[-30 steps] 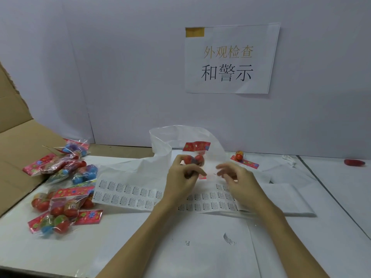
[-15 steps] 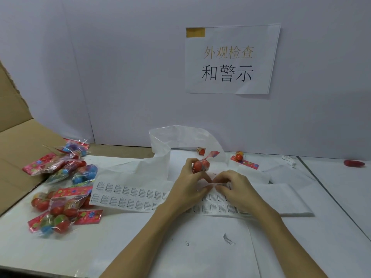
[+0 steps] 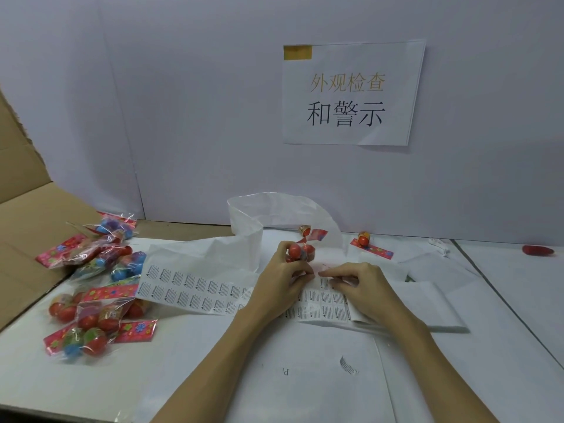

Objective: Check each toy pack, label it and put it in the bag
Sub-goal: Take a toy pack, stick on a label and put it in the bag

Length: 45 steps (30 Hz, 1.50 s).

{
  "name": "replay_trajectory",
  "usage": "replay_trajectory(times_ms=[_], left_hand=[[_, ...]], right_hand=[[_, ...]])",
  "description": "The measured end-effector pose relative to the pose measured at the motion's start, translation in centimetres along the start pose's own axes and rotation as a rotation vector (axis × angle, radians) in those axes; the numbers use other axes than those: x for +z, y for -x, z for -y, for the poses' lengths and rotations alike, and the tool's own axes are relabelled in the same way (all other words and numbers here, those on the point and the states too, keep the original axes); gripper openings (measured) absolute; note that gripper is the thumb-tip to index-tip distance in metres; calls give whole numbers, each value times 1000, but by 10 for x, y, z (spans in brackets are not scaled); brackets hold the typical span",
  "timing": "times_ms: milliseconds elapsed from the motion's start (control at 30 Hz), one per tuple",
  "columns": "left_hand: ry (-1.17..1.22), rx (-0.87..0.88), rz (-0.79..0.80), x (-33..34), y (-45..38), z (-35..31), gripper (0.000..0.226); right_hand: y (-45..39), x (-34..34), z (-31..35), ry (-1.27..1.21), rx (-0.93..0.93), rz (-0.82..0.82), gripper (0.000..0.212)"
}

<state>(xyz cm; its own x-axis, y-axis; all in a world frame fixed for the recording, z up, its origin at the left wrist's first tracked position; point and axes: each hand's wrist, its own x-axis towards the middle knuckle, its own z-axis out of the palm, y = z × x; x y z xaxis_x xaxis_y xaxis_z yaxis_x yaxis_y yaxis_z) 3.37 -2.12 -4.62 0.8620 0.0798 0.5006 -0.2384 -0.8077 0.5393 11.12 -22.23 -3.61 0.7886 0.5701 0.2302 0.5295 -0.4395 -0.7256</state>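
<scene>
I see the white plastic bag gaping at the far centre to receive packs, the warning-label sheet spread near it within reach, my left hand gripping the toy pack steady while my right hand pinches a label beside it.
</scene>
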Motion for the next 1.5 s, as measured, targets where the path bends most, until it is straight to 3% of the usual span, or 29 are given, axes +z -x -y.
replay_trajectory(times_ms=[500, 800, 967, 1133, 1500], left_hand=[[-43, -2, -13, 3, 1, 7, 10], [-64, 8, -9, 3, 1, 6, 10], [-56, 9, -17, 3, 1, 8, 10], [-61, 20, -22, 4, 0, 8, 10], [44, 57, 43, 3, 1, 4, 7]], right_hand=[[0, 2, -4, -123, 7, -26, 29], [-2, 2, -4, -50, 17, -32, 32], [-2, 0, -2, -68, 55, -34, 46], [0, 4, -1, -120, 28, 1, 20], [-3, 10, -1, -32, 46, 27, 16]])
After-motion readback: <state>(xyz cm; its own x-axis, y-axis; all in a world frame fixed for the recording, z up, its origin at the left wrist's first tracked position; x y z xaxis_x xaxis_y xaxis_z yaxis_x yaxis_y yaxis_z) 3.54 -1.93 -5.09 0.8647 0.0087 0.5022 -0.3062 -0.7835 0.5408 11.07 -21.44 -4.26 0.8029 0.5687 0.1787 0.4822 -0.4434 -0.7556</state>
